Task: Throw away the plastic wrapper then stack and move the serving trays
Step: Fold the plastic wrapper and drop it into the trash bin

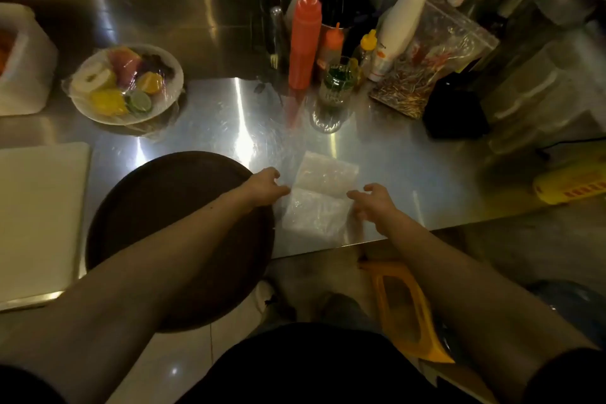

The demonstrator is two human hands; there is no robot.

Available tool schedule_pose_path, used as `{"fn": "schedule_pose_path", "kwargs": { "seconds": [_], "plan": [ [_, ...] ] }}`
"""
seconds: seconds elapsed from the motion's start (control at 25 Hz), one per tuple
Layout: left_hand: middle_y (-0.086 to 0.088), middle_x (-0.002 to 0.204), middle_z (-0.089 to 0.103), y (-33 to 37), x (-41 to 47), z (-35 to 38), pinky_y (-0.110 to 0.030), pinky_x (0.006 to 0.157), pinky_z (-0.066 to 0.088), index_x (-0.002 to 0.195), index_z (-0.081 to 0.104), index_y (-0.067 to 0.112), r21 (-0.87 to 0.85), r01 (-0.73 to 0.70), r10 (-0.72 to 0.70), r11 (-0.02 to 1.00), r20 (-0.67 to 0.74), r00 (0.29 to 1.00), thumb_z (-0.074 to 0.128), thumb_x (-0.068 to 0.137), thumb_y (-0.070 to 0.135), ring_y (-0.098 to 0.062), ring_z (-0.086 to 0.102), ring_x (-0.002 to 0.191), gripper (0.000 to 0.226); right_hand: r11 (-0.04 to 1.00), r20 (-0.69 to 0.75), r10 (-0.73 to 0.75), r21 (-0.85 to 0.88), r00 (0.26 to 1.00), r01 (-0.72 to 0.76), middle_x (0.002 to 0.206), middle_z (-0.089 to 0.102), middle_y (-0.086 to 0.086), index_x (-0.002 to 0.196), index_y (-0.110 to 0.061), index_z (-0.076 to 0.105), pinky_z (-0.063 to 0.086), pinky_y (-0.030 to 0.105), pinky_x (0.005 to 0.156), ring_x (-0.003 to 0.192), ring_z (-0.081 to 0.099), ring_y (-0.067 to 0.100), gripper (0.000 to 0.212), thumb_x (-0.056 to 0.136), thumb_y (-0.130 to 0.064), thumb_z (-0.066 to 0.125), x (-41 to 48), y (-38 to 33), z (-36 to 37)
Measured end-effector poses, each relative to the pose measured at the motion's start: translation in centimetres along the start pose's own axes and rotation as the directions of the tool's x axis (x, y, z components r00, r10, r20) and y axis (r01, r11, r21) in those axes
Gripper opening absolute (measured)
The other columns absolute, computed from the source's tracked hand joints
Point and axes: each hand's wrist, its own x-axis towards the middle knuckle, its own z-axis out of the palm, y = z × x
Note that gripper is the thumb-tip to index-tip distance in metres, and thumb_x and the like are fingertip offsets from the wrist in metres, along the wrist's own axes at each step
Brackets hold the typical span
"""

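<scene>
A clear, crinkled plastic wrapper (pixel 319 197) lies flat on the steel counter near its front edge. My left hand (pixel 264 187) touches the wrapper's left side, fingers spread. My right hand (pixel 373 202) hovers at its right side, fingers apart, holding nothing. A round dark brown serving tray (pixel 157 207) sits left of the wrapper and overhangs the counter's front edge; my left forearm crosses over it.
A white cutting board (pixel 36 216) lies at the left. A plate of wrapped cut fruit (pixel 126 84) stands behind the tray. Sauce bottles (pixel 303 39), a glass jar (pixel 334 95) and a bag (pixel 423 72) crowd the back right. A yellow stool (pixel 401 308) stands below the counter.
</scene>
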Motion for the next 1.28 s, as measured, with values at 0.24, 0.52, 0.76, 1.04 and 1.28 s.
{"fn": "schedule_pose_path", "kwargs": {
  "seconds": [0.24,0.52,0.76,1.04,1.28],
  "plan": [
    [-0.018,0.137,0.051,-0.1,1.2,1.1,-0.041,0.101,0.048,0.139,0.041,0.006,-0.055,0.061,-0.057,0.997,0.069,0.996,0.062,0.092,0.024,-0.03,0.056,0.117,0.055,1.0,-0.012,0.028,0.012,1.0,-0.028,0.094,0.065,0.018,0.121,-0.002,0.053,0.057,0.046,0.086,0.085,0.068,0.029,0.046,0.082,-0.015,0.073,0.9,-0.1,0.7],
    [-0.018,0.119,0.058,1.3,2.3,1.5,-0.033,0.072,0.057,0.13,0.045,0.007,-0.241,0.182,-0.178,0.953,0.035,0.983,0.059,0.094,0.022,-0.025,0.062,0.09,0.042,0.997,0.062,0.012,0.071,0.998,-0.016,0.104,0.064,0.019,0.115,-0.001,0.057,0.058,0.045,0.084,0.094,0.067,0.032,0.039,0.081,-0.012,0.074,3.1,-0.8,0.4],
    [-0.015,0.117,0.063,2.6,1.8,0.6,-0.022,0.061,0.054,0.118,0.062,0.005,-0.401,0.125,-0.124,0.907,0.028,0.992,0.053,0.094,0.003,-0.023,0.064,0.098,0.026,0.99,0.226,-0.006,0.136,0.974,-0.025,0.09,0.06,0.013,0.123,0.003,0.055,0.055,0.032,0.068,0.076,0.06,0.02,0.041,0.087,-0.009,0.069,3.8,-2.4,0.0],
    [-0.013,0.112,0.067,4.6,0.8,-1.9,-0.031,0.079,0.058,0.114,0.065,0.007,-0.51,0.017,-0.053,0.86,-0.056,0.997,0.057,0.092,0.001,-0.026,0.069,0.095,0.025,0.965,0.309,-0.062,0.26,0.949,-0.022,0.095,0.065,0.011,0.116,-0.006,0.059,0.052,0.028,0.061,0.08,0.063,0.02,0.026,0.09,-0.009,0.065,4.0,-5.8,-1.9],
    [-0.013,0.106,0.071,6.5,-0.5,-5.1,-0.027,0.074,0.06,0.108,0.068,0.014,-0.593,-0.103,0.049,0.799,-0.106,0.993,0.059,0.092,0.004,-0.022,0.073,0.09,0.021,0.937,0.388,-0.216,0.341,0.896,0.079,0.102,0.069,0.011,0.117,-0.007,0.064,0.053,0.028,0.062,0.081,0.068,0.022,0.03,0.087,-0.007,0.066,3.8,-10.2,-4.4]
  ]
}}
